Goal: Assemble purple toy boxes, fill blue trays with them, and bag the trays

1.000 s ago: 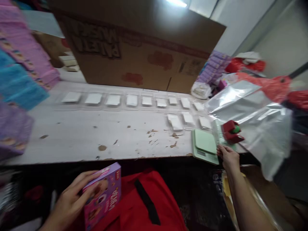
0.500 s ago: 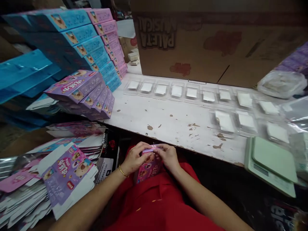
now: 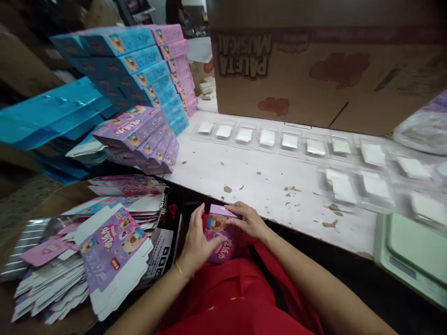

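A purple and pink carton box (image 3: 219, 223) with cartoon pictures stands in my lap, at the edge of the table. My right hand (image 3: 249, 222) grips its upper right side, fingers bent over the front. On the left, my left hand (image 3: 199, 242) has its fingers stretched upward and apart, with the thumb lying across the box's front. The lower part of the box goes out of sight against my red clothing.
Flat unfolded cartons (image 3: 113, 251) lie heaped at left. Behind them are stacked purple boxes (image 3: 139, 132) and blue boxes (image 3: 139, 60). Clear trays with white packets (image 3: 267, 137) line the white table (image 3: 251, 181). A pale green scale (image 3: 415, 251) sits right, a large cardboard carton (image 3: 296, 79) behind.
My left hand has let go of the box's top edge and opened out to the left. My right hand has shifted to the box's upper right side. The view has turned slightly left.
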A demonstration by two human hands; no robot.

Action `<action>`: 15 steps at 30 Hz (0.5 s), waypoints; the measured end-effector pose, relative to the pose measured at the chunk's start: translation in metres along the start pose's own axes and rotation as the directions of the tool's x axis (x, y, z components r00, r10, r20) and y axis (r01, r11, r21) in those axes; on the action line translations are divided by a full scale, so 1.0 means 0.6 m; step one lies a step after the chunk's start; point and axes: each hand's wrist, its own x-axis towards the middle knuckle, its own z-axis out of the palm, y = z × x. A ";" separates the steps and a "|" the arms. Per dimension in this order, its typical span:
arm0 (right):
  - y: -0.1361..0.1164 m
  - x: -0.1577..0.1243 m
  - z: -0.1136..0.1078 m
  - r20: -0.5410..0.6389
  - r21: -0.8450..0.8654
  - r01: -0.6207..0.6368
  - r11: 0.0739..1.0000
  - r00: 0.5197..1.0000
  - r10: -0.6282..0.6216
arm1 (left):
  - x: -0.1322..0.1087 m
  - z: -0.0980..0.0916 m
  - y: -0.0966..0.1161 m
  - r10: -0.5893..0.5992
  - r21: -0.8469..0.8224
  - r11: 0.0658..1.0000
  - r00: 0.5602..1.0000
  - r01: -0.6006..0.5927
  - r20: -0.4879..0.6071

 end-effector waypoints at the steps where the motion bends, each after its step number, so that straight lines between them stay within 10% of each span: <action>1: -0.012 0.006 0.005 -0.096 0.080 -0.040 0.996 0.994 0.048 | -0.017 -0.002 0.009 0.043 0.128 0.991 0.999 -0.039 -0.028; 7: -0.103 0.033 -0.008 -0.202 0.523 -0.065 0.850 0.959 0.197 | 0.016 -0.109 0.054 0.234 0.558 0.814 0.970 -0.161 -0.061; 15: -0.034 -0.051 -0.019 -0.014 0.565 -0.372 0.736 0.888 0.460 | 0.357 -0.432 0.050 0.217 0.718 0.696 0.947 0.020 -0.237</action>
